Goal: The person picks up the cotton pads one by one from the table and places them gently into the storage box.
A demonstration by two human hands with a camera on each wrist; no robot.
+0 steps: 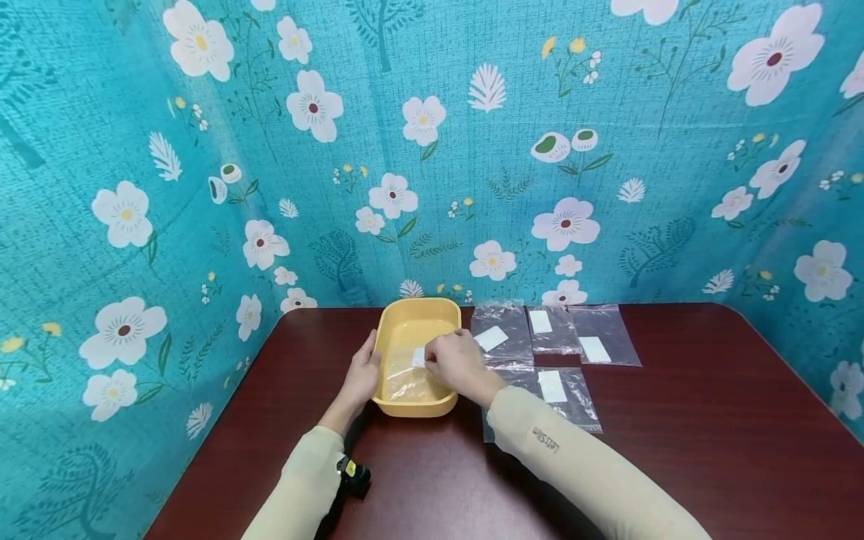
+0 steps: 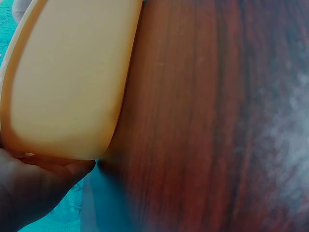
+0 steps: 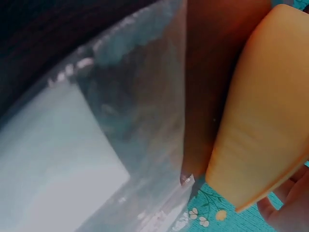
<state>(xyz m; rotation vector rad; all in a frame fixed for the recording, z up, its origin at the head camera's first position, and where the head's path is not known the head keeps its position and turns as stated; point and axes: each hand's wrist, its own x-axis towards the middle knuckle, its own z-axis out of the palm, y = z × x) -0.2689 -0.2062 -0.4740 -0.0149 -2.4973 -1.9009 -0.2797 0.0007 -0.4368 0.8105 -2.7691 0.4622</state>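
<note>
A yellow plastic tub stands on the table, its long sides running away from me. My left hand holds it at the left side; in the left wrist view the thumb lies along the tub's wall. Over the tub's right rim, my right hand has its fingers curled and pinches a clear zip bag with a white label, which lies inside the tub. The pinched edge of that bag is hidden behind the fingers. In the right wrist view, part of the right hand shows at the tub's rim.
Several clear bags with white labels, such as one bag at the back, lie flat right of the tub. Another bag lies beside my right forearm. The dark red table meets a blue flowered curtain behind.
</note>
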